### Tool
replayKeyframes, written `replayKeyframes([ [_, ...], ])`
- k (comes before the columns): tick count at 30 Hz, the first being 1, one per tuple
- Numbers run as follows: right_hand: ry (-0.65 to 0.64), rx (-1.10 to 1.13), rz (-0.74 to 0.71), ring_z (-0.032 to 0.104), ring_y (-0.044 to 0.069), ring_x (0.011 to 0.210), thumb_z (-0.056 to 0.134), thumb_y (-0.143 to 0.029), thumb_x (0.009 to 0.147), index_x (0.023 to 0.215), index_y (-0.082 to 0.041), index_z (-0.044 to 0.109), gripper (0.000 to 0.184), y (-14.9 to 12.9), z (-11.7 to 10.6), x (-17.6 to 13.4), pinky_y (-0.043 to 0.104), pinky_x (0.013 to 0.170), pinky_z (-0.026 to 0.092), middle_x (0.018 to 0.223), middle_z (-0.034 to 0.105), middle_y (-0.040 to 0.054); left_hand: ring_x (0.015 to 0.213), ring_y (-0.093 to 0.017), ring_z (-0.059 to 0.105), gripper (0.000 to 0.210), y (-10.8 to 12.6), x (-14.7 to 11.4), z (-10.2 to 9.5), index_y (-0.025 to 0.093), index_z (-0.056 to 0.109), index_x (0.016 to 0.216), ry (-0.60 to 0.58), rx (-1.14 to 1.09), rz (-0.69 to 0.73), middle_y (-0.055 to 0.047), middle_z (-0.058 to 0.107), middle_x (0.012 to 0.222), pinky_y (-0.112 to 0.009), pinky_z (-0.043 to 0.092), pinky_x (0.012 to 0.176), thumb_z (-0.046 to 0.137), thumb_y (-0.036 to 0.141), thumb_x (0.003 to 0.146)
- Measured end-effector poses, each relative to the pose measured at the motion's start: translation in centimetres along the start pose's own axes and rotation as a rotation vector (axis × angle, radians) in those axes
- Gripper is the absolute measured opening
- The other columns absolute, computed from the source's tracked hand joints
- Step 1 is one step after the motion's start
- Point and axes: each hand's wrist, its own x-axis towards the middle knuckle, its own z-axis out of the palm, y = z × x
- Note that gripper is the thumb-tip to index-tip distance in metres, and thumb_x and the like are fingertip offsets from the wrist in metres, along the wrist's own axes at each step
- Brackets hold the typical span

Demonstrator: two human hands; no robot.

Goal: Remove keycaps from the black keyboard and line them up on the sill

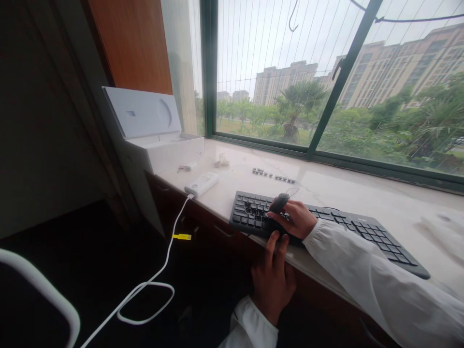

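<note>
A black keyboard (pixel 366 227) lies along the front edge of the pale windowsill. On its left part several keycaps are off, and dark switches show. My right hand (pixel 295 217) is closed around a small black keycap puller (pixel 279 203), with a thin wire loop sticking out at its upper end. It is held low over the left-middle keys. Below it, my left hand (pixel 273 275) rests its outstretched fingertips on the keyboard's front edge. Behind the keyboard, loose keycaps (pixel 273 176) form a row on the sill.
An open white box (pixel 174 152) stands at the sill's left end. Near it are a white power bank (pixel 202 184) with a white cable (pixel 168 256) hanging down, a small metal item (pixel 184 168) and crumpled plastic (pixel 222 160). Clear plastic (pixel 442 237) lies at right. Window behind.
</note>
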Motion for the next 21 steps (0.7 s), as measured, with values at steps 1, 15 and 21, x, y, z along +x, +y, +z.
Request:
replayKeyframes([
  [1, 0.004, 0.000, -0.004, 0.064, 0.018, 0.068, 0.051, -0.040, 0.093, 0.087, -0.019, 0.061, 0.025, -0.04, -0.01, 0.01, 0.031, 0.063, 0.051, 0.080, 0.068, 0.0070, 0.117, -0.020, 0.058, 0.073, 0.00, -0.01, 0.03, 0.030, 0.034, 0.146, 0.000, 0.000, -0.002, -0.002, 0.041, 0.149, -0.028, 0.055, 0.088, 0.049, 0.008, 0.078],
  [15, -0.004, -0.036, -0.036, 0.063, 0.018, 0.067, 0.049, -0.041, 0.094, 0.084, -0.018, 0.060, 0.027, -0.10, -0.14, 0.26, 0.030, 0.062, 0.049, 0.076, 0.065, 0.0068, 0.119, -0.019, 0.056, 0.073, 0.08, -0.16, 0.09, 0.031, 0.032, 0.146, -0.023, 0.003, -0.017, -0.001, 0.038, 0.151, -0.029, 0.054, 0.089, 0.048, 0.009, 0.079],
  [21, 0.010, -0.014, -0.038, 0.063, 0.018, 0.067, 0.051, -0.041, 0.093, 0.086, -0.018, 0.062, 0.026, 0.06, 0.00, 0.08, 0.028, 0.062, 0.049, 0.077, 0.066, 0.0059, 0.118, -0.020, 0.057, 0.073, 0.07, -0.22, 0.20, 0.031, 0.033, 0.146, -0.029, 0.006, -0.022, -0.002, 0.037, 0.152, -0.028, 0.054, 0.089, 0.051, 0.010, 0.078],
])
